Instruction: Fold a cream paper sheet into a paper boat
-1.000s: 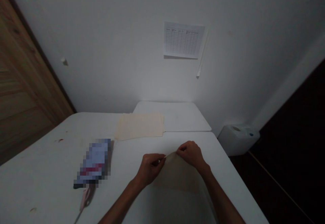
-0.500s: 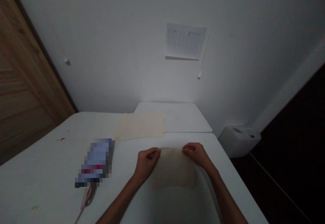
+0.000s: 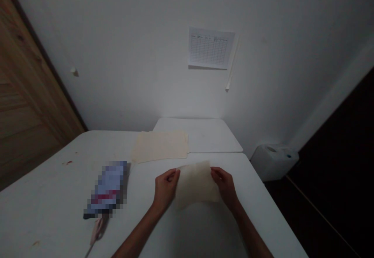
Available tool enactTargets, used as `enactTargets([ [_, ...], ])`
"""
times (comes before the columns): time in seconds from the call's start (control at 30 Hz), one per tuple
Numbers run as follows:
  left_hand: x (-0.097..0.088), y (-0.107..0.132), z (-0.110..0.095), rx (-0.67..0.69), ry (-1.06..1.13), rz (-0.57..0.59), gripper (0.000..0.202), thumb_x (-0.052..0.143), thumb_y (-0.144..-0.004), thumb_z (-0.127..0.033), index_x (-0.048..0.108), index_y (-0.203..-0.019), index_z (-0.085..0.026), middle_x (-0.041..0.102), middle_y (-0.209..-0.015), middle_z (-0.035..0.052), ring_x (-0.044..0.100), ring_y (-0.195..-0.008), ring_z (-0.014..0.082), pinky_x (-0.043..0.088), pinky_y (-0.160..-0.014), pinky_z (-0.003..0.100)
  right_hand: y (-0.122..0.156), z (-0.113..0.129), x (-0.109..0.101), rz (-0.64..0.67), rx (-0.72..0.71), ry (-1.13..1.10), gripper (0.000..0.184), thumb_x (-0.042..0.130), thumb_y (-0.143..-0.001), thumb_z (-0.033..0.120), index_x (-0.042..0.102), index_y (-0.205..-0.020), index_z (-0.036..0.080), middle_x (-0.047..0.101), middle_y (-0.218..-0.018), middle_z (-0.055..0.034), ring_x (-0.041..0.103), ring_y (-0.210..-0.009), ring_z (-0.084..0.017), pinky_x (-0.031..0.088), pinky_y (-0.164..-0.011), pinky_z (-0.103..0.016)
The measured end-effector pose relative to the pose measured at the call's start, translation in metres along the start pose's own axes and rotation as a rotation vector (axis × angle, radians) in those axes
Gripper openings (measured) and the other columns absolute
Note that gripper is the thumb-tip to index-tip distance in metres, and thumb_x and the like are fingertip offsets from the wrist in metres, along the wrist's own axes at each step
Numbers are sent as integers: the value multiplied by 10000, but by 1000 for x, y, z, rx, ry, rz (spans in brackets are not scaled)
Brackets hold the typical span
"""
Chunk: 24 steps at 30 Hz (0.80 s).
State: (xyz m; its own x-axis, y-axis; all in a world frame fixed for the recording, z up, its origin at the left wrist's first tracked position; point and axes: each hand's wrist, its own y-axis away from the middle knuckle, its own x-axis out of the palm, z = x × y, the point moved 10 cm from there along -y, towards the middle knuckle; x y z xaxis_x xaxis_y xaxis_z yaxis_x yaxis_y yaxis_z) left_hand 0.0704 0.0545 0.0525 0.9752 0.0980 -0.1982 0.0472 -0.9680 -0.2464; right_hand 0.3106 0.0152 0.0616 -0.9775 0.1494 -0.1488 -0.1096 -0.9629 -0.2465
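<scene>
A thin beige sheet (image 3: 197,186), paper-like, hangs between my two hands above the white table (image 3: 152,234). My left hand (image 3: 166,188) pinches its upper left corner between thumb and fingers. At the upper right edge, my right hand (image 3: 223,184) has its fingertips closed on the sheet. A step shows along the top edge, as if two layers overlap there. Beyond my hands, a stack of similar beige sheets (image 3: 160,145) lies flat.
To the left lies a blurred blue packet (image 3: 109,186), with a pinkish tool (image 3: 96,230) partly beneath it. A printed chart (image 3: 210,48) hangs on the wall. A white box-like container (image 3: 274,162) stands right of the table, and a wooden door (image 3: 26,75) is at far left.
The sheet has risen slightly and tilted, its lower edge now higher. My left hand has shifted a little left, and my right hand's grip has turned with the sheet.
</scene>
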Motion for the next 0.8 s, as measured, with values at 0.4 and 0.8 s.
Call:
enactTargets([
  [0.4,27,12,3,-151,270,185,493,528,-822,-601,667,-814,-128,509,-473,-47,444,-333,90,343,-323,184,18,23,51,168,-347,323,287,543,-896,332,637,-1162,282,440,-1394,-62,518,-1151,-228,441,-984,-407],
  [0.8,24,9,-4,-114,231,144,329,671,-746,-448,729,-835,-136,737,-734,61,686,-655,209,532,-581,259,14,15,45,8,-262,195,353,618,-833,360,602,-1169,254,484,-1333,-93,546,-1088,-232,525,-861,-373],
])
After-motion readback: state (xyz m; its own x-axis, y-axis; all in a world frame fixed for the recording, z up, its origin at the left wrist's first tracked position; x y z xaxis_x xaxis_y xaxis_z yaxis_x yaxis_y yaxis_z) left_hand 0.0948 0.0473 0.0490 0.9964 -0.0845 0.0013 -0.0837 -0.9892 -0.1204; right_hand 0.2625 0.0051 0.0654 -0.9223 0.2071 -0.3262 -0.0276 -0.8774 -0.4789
